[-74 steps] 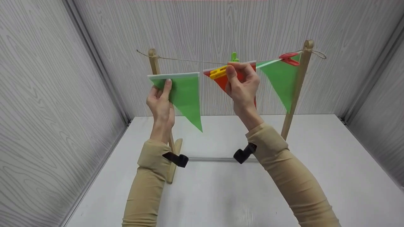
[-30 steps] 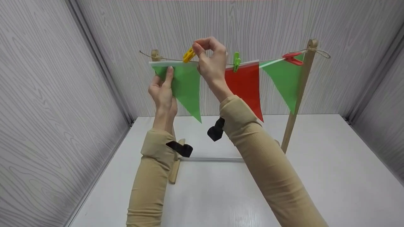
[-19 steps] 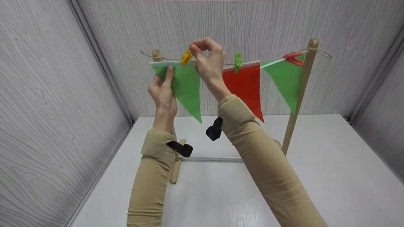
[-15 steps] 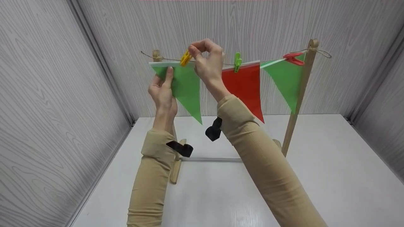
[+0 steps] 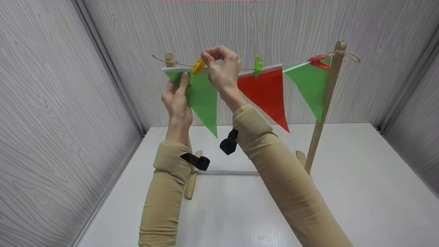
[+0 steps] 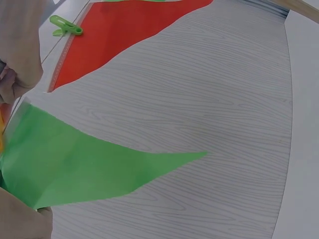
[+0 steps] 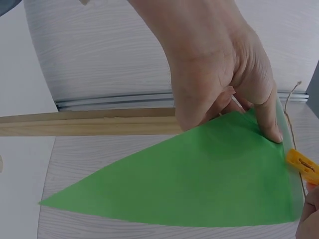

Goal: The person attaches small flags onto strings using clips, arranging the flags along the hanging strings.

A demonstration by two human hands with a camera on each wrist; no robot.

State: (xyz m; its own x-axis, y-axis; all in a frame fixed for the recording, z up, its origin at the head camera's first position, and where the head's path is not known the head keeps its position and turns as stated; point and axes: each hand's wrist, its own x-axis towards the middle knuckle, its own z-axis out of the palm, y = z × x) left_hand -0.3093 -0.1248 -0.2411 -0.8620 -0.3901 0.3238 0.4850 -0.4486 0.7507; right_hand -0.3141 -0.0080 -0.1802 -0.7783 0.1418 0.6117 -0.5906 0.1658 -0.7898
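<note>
Yellow peg (image 5: 198,66) between right hand (image 5: 221,70) fingertips

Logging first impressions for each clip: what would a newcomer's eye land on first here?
Most striking is the row of bright pennants on a twine line between two wooden posts: a green pennant at left, a red pennant in the middle, another green one at right. Next, the right hand pinches a yellow clothespin at the left pennant's top edge, while the left hand holds that pennant.
</note>
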